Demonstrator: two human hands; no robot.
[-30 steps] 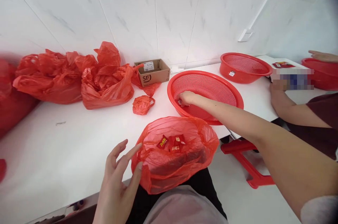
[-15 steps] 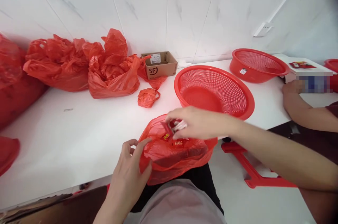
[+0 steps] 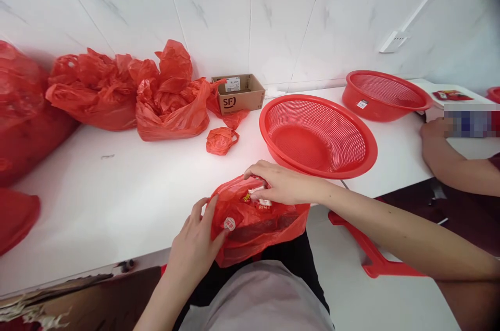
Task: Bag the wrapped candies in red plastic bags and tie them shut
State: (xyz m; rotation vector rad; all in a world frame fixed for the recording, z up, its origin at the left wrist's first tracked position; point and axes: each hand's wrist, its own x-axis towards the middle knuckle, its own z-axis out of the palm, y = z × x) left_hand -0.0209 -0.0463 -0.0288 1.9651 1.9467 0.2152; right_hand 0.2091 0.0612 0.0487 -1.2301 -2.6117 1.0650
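Note:
An opened red plastic bag (image 3: 269, 232) lies over the table's front edge and my lap. Inside it are small red packets (image 3: 229, 223) with white and yellow print. My left hand (image 3: 197, 240) grips the bag's left rim, thumb inside and fingers outside. My right hand (image 3: 281, 182) reaches in over the bag's back rim, its fingers curled around small red-and-white packets (image 3: 261, 196). Just behind the right hand stands a large red mesh basket (image 3: 300, 146), its bottom bare.
Full red bags (image 3: 172, 107) line the wall at left. Behind are a small crumpled bag (image 3: 221, 141), a cardboard box (image 3: 244, 98) and a second red basket (image 3: 385, 97). At right, a person's arm (image 3: 455, 164) rests on the table; a red stool (image 3: 375, 253) stands below.
My right hand has lowered slightly into the bag with the packets. A packet with a round white mark now shows near my left thumb. The view has shifted slightly.

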